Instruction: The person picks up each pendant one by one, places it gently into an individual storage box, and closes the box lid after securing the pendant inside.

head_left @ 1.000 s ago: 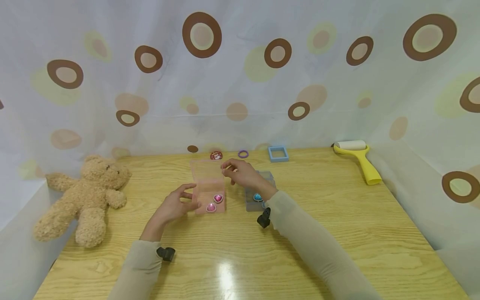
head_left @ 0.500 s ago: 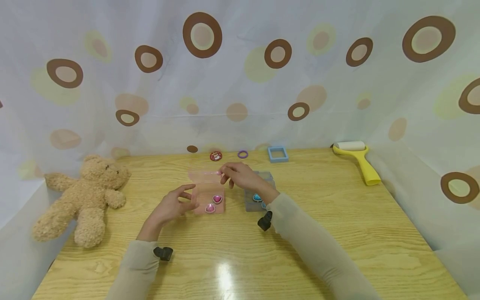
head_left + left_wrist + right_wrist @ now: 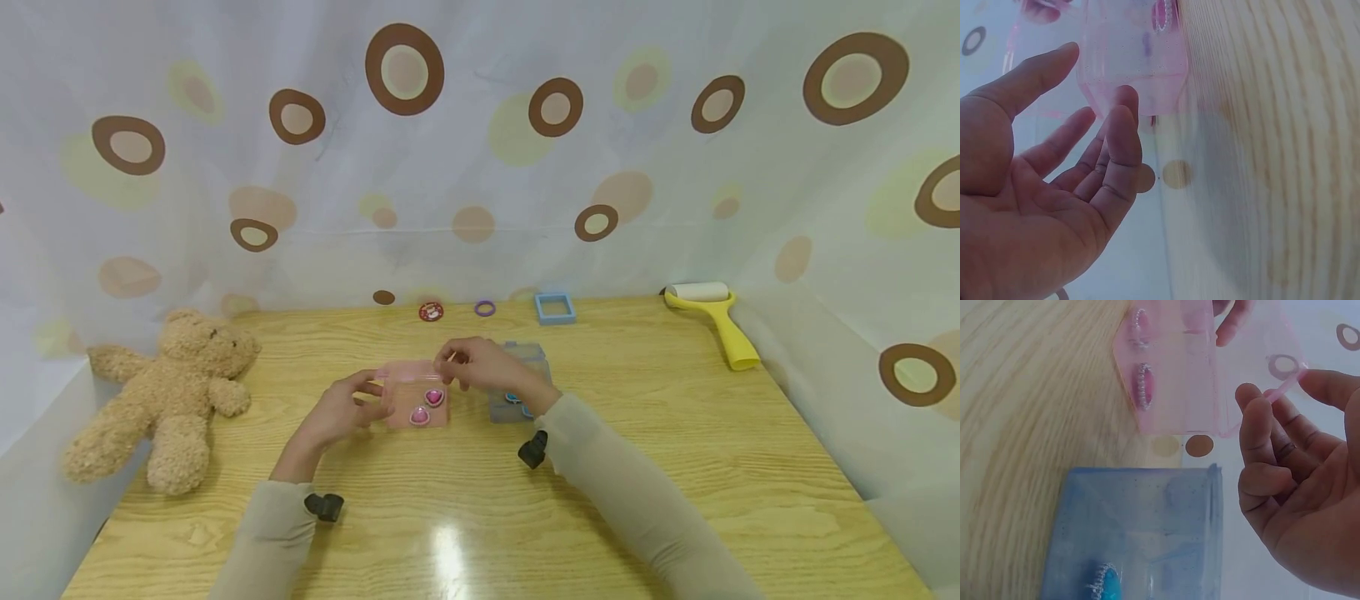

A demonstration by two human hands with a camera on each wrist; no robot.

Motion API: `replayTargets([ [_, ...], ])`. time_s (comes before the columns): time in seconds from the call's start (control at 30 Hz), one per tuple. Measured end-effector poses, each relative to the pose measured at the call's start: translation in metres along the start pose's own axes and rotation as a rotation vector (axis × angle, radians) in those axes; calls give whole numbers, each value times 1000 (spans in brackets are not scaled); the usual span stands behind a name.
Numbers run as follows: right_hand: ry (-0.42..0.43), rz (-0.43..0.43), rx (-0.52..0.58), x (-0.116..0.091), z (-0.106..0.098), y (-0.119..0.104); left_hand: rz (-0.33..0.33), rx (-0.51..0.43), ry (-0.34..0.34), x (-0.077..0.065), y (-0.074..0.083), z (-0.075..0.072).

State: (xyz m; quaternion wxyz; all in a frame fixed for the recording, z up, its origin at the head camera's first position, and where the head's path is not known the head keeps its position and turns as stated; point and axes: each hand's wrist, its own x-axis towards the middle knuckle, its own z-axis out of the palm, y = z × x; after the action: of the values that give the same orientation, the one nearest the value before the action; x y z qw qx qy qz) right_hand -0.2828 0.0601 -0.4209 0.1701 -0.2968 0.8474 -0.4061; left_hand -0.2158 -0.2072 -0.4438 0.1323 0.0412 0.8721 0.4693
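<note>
A clear pink box (image 3: 401,398) stands on the table with two pink heart-shaped gems (image 3: 420,415), edged in silvery beads, inside it. Its hinged lid (image 3: 405,370) is partly raised. My right hand (image 3: 486,367) pinches the lid's right edge between thumb and fingers, as the right wrist view shows. At the box's left side is my left hand (image 3: 337,412), fingers loosely bent and holding nothing; whether it touches the box I cannot tell. Under my right wrist stands a clear blue box (image 3: 1129,506) holding blue gems (image 3: 1110,584), partly hidden by that arm.
Along the back edge lie a red round badge (image 3: 431,312), a purple ring (image 3: 485,308) and a light-blue square frame (image 3: 555,309). A yellow-handled lint roller (image 3: 723,327) is at the back right. A teddy bear (image 3: 172,396) leans at the left.
The pink box's lid has swung up and toward the person from lying back, my right hand moving nearer with it. My left hand has barely moved.
</note>
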Motion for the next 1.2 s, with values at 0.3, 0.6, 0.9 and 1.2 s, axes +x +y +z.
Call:
replayTargets([
  [0.3, -34, 28, -18, -5, 6, -1, 4, -41, 15, -1, 0, 0],
  [0.6, 7, -27, -226, -7, 10, -5, 44, -41, 9, -1, -6, -2],
  [0.9, 52, -13, -300, -4, 20, -1, 52, -55, -17, -2, -9, -1],
  [1.2, 64, -26, -335, -3, 20, -1, 56, -28, 11, -3, -5, -1],
])
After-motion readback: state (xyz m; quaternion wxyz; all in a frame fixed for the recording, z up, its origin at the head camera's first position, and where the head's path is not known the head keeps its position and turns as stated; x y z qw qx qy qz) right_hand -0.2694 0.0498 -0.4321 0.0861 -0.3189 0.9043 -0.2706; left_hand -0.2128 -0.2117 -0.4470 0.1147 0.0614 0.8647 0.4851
